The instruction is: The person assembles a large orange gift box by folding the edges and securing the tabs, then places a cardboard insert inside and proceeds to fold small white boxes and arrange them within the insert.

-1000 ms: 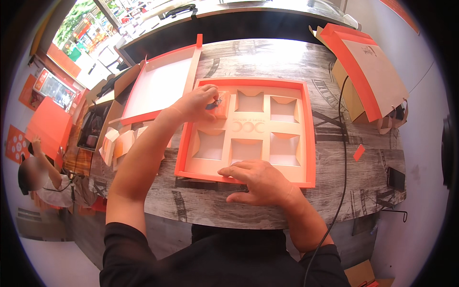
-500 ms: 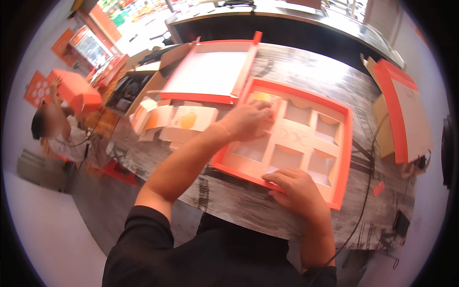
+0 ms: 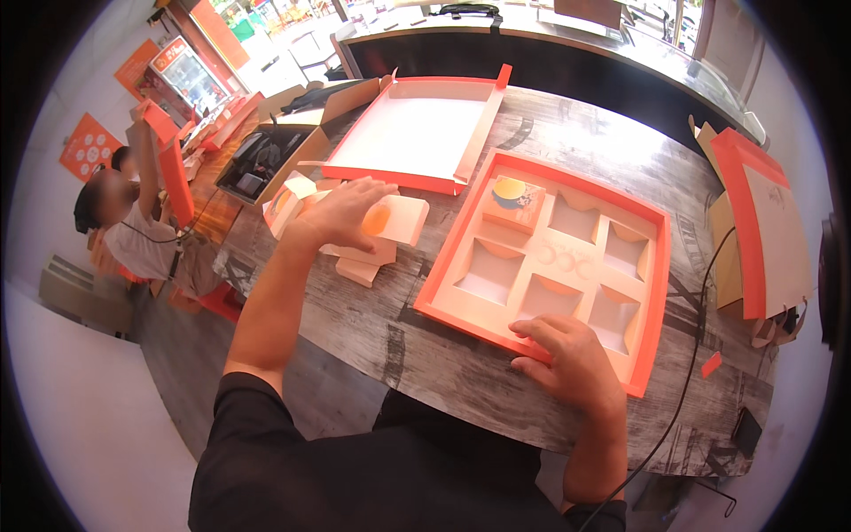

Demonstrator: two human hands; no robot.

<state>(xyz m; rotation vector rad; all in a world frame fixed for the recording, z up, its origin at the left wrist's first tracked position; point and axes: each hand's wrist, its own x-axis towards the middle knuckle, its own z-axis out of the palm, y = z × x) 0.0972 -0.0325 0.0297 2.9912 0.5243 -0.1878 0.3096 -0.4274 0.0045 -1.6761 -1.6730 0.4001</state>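
A shallow orange gift box (image 3: 658, 306) with a pale compartment insert lies before me. One small orange-and-white carton (image 3: 514, 204) with a yellow round print sits in its far-left compartment; the other compartments hold nothing. My right hand (image 3: 572, 363) is at the box's front wall, fingers over the inner side and thumb outside, holding the rim. My left hand (image 3: 341, 215) is to the left of the box, fingers stretched out and thumb apart, just over several loose small cartons. One white carton (image 3: 403, 219) with an orange print shows beside its fingers; the hand hides part of the pile.
A white-lined orange lid (image 3: 417, 133) lies behind the cartons. A cardboard box (image 3: 310, 146) with dark items stands at the left. An orange panel (image 3: 753, 230) stands at the right, near a black cable (image 3: 700, 346). At far left another person (image 3: 137, 217) handles an orange box.
My left hand has left the small carton in the far-left compartment and moved left over the loose cartons. My right hand remains at the front wall. The other person has raised the orange box.
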